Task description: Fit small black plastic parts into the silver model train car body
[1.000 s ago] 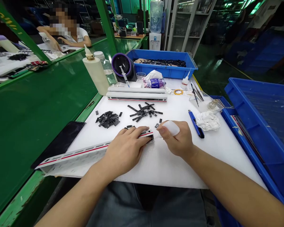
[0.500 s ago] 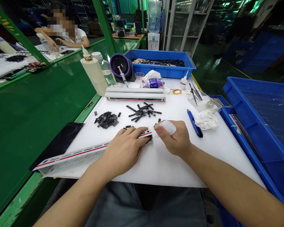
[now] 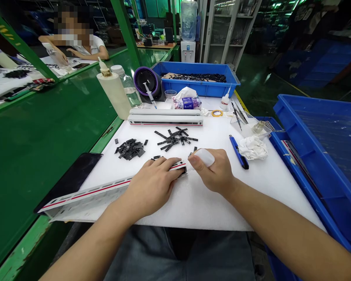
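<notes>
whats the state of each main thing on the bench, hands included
striped shell, slanted, held at its right end
left hand, holding the striped shell
white object, gripped, partly hidden
right hand, closed around the white object
left black pile, loosely heaped
right black pile, loosely spread strips
blue tool, lying flat, untouched
jar, lidded, partly filled
tissue pack, open, tissue sticking out
rear blue bin, uncovered, holding black parts

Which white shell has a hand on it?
The near, slanting shell, its right end under the left hand; the other shells lie beyond the black pieces.
</notes>
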A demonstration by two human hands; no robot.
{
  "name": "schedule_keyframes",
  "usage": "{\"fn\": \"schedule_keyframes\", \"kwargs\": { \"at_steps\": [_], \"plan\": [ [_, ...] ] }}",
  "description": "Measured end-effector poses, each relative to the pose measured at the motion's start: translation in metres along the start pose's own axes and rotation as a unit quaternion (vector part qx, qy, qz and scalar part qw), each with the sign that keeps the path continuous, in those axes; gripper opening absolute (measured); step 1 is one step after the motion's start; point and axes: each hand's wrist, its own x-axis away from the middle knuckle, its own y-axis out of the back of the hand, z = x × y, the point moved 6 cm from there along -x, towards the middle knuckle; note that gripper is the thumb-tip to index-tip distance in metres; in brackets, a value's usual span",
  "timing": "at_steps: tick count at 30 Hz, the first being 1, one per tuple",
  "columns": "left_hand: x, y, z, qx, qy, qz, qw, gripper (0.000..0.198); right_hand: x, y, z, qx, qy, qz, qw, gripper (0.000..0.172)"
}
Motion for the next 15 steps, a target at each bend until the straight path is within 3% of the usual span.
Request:
{"fn": "schedule_keyframes", "kwargs": {
  "at_steps": [15],
  "plan": [
    [-0.0008, 0.0010, 0.0004, -0.001, 0.006, 0.001, 1.000, 0.032, -0.0006, 0.0020, -0.0010, -0.007, 0.001, 0.000, 1.000, 0.041]
  ]
}}
